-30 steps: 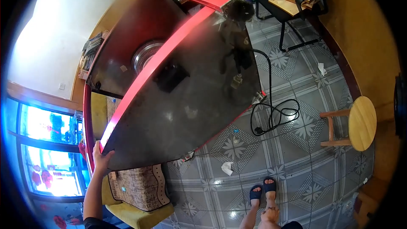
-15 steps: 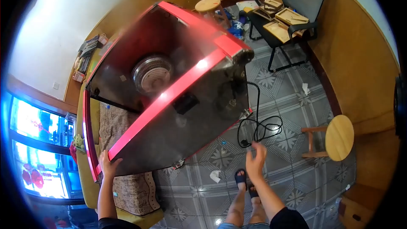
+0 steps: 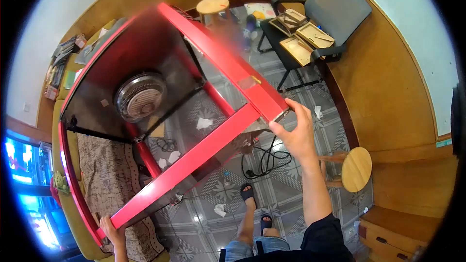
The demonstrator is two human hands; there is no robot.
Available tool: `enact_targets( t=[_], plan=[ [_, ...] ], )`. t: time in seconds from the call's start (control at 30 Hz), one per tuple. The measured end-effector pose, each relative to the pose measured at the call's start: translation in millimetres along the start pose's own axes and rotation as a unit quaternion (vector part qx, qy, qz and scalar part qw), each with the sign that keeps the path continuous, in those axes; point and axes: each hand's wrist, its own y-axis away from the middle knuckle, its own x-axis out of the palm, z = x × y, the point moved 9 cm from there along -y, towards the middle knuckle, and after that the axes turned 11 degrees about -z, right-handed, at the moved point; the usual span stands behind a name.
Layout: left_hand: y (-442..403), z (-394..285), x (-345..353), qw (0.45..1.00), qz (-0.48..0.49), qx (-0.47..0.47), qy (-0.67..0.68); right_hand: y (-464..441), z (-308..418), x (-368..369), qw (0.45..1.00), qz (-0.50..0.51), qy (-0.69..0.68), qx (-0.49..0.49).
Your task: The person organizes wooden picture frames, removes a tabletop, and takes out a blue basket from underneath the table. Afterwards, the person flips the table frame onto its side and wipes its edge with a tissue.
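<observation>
A large red-framed heating table (image 3: 194, 160) stands tilted in front of me, its dark inside facing up and left. On the inside panel sits a round metal heater (image 3: 141, 96). My left hand (image 3: 114, 233) is closed around the frame's lower left end. My right hand (image 3: 298, 133) grips the right corner, thumb on the near side and fingers over the far side. A black power cable (image 3: 264, 160) lies looped on the tiled floor below that corner.
A black office chair (image 3: 340, 7) holds several wooden frames (image 3: 315, 34). One round stool (image 3: 357, 169) is at right, another stool (image 3: 212, 5) at the back. Left of the table is a sofa with a brown cover (image 3: 104, 174). Paper scraps (image 3: 220, 209) lie on the floor near my feet.
My right hand has risen from above the cable to the table's right corner and taken hold. The table has tilted, showing floor through its frame. My left hand keeps its grip.
</observation>
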Motion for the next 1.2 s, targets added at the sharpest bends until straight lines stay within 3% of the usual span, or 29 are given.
enact_targets(
  t=[0.2, 0.4, 0.53, 0.6, 0.67, 0.87, 1.07, 1.2],
  plan=[
    [0.6, -4.2, -2.5, 0.996, -0.044, 0.066, -0.031, 1.5, 7.1, 5.3, 0.997, -0.048, 0.05, -0.025],
    [-4.3, -7.4, -0.7, 0.999, 0.034, -0.011, 0.038, -1.2, 12.7, 3.9, 0.99, -0.069, 0.092, -0.086],
    [9.0, 12.4, 5.2, 1.0, 0.017, -0.017, 0.012, 1.3, 9.6, 5.0, 0.986, -0.072, 0.118, -0.098],
    [14.0, 17.0, 2.9, 0.999, -0.022, 0.031, -0.014, 1.8, 8.5, 6.5, 0.983, -0.073, 0.134, -0.105],
    [27.5, 43.0, 13.2, 1.0, 0.001, 0.011, 0.008, 1.0, 6.3, 7.3, 0.983, -0.068, 0.139, -0.095],
    [-24.1, -24.8, -7.7, 0.998, -0.006, 0.038, -0.043, 3.1, -1.4, 9.2, 0.984, -0.067, 0.145, -0.076],
    [-23.7, -24.1, -2.4, 0.998, 0.015, 0.062, 0.02, 0.1, -4.2, 9.0, 0.984, -0.069, 0.167, -0.012],
    [-30.7, -29.8, 1.1, 0.999, 0.022, 0.043, -0.002, -1.3, -5.5, 10.6, 0.982, -0.044, 0.179, -0.035]
  ],
)
